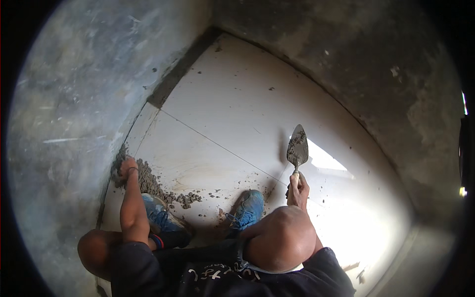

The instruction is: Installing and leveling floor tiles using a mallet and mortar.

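Note:
A pointed trowel [297, 148] with grey mortar on its blade is held out over the pale floor tiles, blade pointing away from me. My right hand [298, 190] is closed around its light handle. At the left, my left hand [129, 167] reaches down into a crumbly heap of wet mortar [149, 180] against the wall. Its fingers are curled into the mortar and partly hidden by it. The heap trails off to the right in loose lumps [187, 199] in front of my shoes.
Large white tiles [222, 104] cover the floor, with a bare grey strip [182, 69] along the left wall. Concrete walls [69, 114] meet at the far corner. My blue shoes [247, 208] stand on the tiles. Bright light falls at the right, and small crumbs lie scattered.

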### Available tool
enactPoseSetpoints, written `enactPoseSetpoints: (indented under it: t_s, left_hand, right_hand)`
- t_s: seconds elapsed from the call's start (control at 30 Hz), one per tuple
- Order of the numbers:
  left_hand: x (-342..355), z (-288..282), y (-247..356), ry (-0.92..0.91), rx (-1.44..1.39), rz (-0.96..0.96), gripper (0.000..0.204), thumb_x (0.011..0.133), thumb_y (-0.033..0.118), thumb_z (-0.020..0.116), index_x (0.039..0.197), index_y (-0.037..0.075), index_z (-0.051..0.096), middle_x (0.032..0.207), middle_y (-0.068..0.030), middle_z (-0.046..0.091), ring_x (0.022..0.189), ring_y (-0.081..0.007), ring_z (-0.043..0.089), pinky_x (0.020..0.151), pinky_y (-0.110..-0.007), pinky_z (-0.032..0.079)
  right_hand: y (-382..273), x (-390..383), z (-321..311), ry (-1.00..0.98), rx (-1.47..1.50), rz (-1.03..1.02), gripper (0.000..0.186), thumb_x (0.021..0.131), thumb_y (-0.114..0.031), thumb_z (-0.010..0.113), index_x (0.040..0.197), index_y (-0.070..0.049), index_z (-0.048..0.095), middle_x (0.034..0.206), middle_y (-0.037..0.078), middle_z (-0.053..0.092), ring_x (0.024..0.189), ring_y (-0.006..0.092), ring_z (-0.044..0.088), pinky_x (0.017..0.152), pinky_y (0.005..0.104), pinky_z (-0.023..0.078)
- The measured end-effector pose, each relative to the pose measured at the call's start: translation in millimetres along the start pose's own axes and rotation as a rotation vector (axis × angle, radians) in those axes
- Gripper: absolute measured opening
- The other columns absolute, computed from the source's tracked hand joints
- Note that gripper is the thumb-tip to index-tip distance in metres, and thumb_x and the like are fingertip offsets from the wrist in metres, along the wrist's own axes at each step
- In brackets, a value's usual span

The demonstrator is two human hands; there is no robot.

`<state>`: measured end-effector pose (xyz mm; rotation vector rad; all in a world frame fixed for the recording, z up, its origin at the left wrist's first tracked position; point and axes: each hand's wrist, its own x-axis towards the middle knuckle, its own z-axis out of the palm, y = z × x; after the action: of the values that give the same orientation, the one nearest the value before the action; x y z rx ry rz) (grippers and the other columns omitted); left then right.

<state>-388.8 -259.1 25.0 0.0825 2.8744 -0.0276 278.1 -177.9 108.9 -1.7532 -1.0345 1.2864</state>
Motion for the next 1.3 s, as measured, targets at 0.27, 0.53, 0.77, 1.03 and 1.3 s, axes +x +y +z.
enactPoseSetpoints:
  t_s: [0.27,0.53,0.77,1.03,1.3]
  left_hand:
    - [-148,-18,201,0.253,-0.209,1.083,0.045,0.086,0.023,0.068,0.13,0.015,0.061,0.112,-0.0181,0.069,0.109,-0.0378,0.063,0.096,-0.048,0.048]
    - [-334,-57,294,-0.239,0.093,2.198,0.057,0.083,0.018,0.075,0.137,0.011,0.055,0.133,-0.0192,0.058,0.134,-0.0373,0.044,0.116,-0.043,0.033]
    - [-436,76,279,-0.244,0.136,1.97,0.058,0.102,0.043,0.043,0.15,0.011,0.039,0.16,-0.0183,0.025,0.148,-0.0362,0.023,0.119,-0.051,0.022]
    - [-428,126,227,0.017,0.098,1.838,0.065,0.101,0.038,0.048,0.155,0.01,0.026,0.162,-0.0155,0.019,0.151,-0.0345,0.014,0.121,-0.052,0.015]
    - [-467,118,339,0.0,0.161,1.885,0.063,0.101,0.032,0.047,0.155,0.01,0.025,0.162,-0.0145,0.021,0.15,-0.0352,0.016,0.121,-0.05,0.017]
  right_hand:
    - [85,-24,-28,0.524,-0.03,0.11,0.038,0.09,-0.031,0.073,0.108,0.0,0.06,0.077,0.007,0.062,0.065,0.0151,0.059,0.057,0.0324,0.05]
    - [133,-104,-75,0.689,-0.09,0.268,0.045,0.09,-0.038,0.068,0.117,-0.002,0.061,0.093,0.017,0.069,0.089,0.0265,0.067,0.081,0.0406,0.052]
    - [88,-106,-98,0.873,-0.84,-0.041,0.057,0.091,-0.029,0.068,0.134,0.003,0.05,0.132,0.03,0.049,0.122,0.0456,0.047,0.103,0.0489,0.039]
    - [17,97,-6,0.213,-0.797,-0.471,0.071,0.099,-0.036,0.055,0.157,-0.01,0.024,0.163,0.019,0.018,0.15,0.0398,0.015,0.118,0.0577,0.021]
    - [-34,305,46,0.336,-0.883,-0.759,0.069,0.097,-0.037,0.052,0.147,0.007,0.034,0.155,0.024,0.031,0.145,0.0404,0.027,0.112,0.0613,0.028]
